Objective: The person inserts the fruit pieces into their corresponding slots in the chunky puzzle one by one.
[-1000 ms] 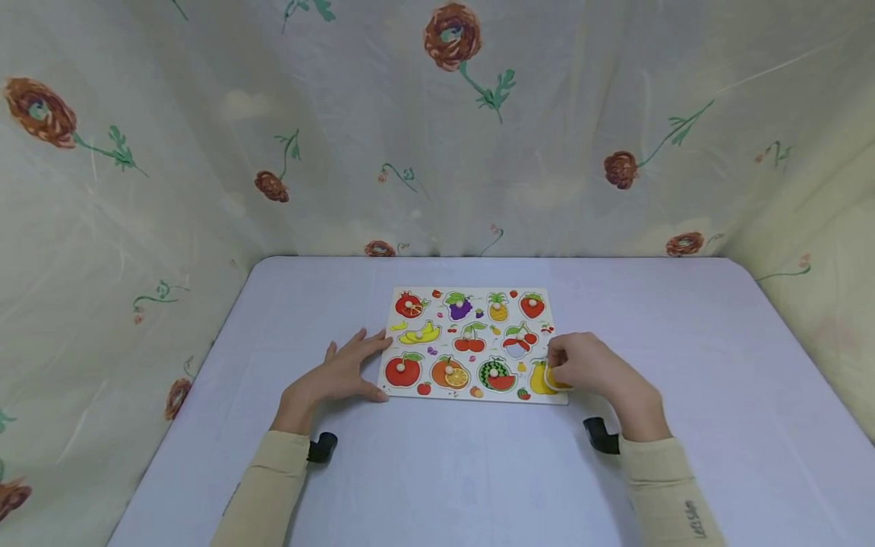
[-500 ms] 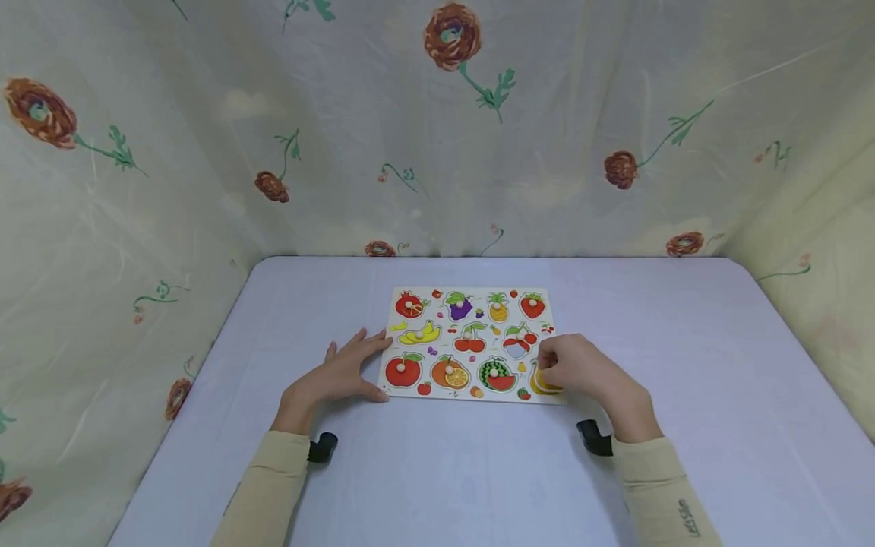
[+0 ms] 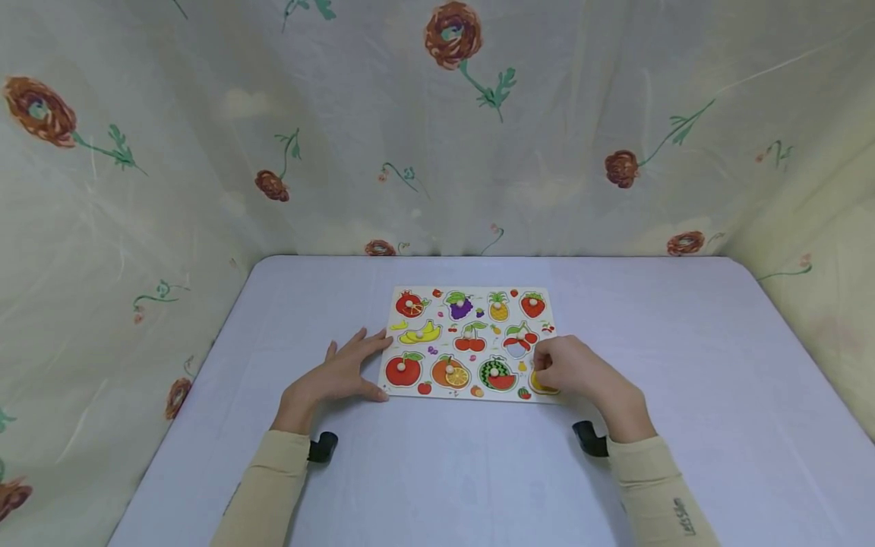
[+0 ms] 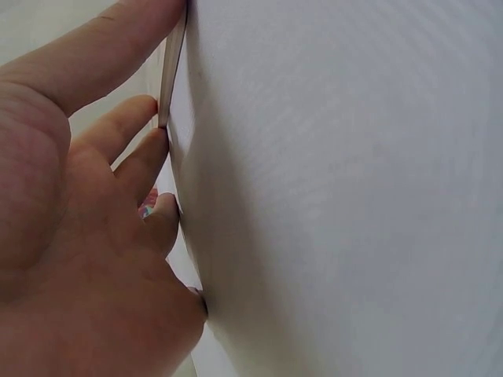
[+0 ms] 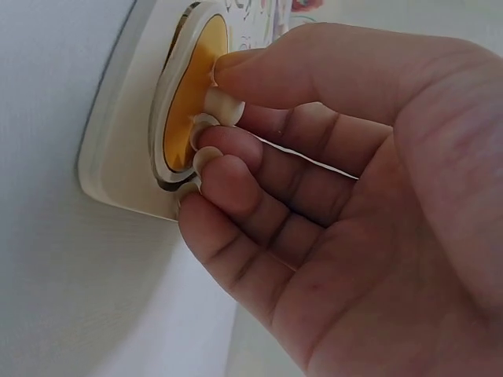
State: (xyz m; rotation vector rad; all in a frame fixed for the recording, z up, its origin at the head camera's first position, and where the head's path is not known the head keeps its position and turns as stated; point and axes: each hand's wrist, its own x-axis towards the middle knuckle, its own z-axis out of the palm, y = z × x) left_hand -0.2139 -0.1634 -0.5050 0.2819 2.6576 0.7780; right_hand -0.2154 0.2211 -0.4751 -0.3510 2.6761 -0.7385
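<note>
A fruit puzzle board (image 3: 472,342) lies flat in the middle of the table (image 3: 683,342). My right hand (image 3: 567,365) is over its near right corner, pinching the white knob (image 5: 222,104) of a yellow pear piece (image 5: 189,90) with thumb and fingers (image 5: 228,157). The piece sits in its recess at the board corner (image 5: 118,169). My left hand (image 3: 338,372) lies flat on the table with straight fingers (image 4: 134,153) against the board's left edge (image 4: 171,78). The other fruit pieces, among them an apple (image 3: 402,370) and a watermelon (image 3: 497,374), sit in their slots.
A lavender cloth covers the table. Floral curtain fabric (image 3: 437,129) hangs around the back and both sides. Black wrist-camera mounts (image 3: 321,447) sit at the cuffs of my beige sleeves (image 3: 656,494).
My right hand has shifted slightly left and brought the pear piece down flat into its recess. The left hand has stayed still.
</note>
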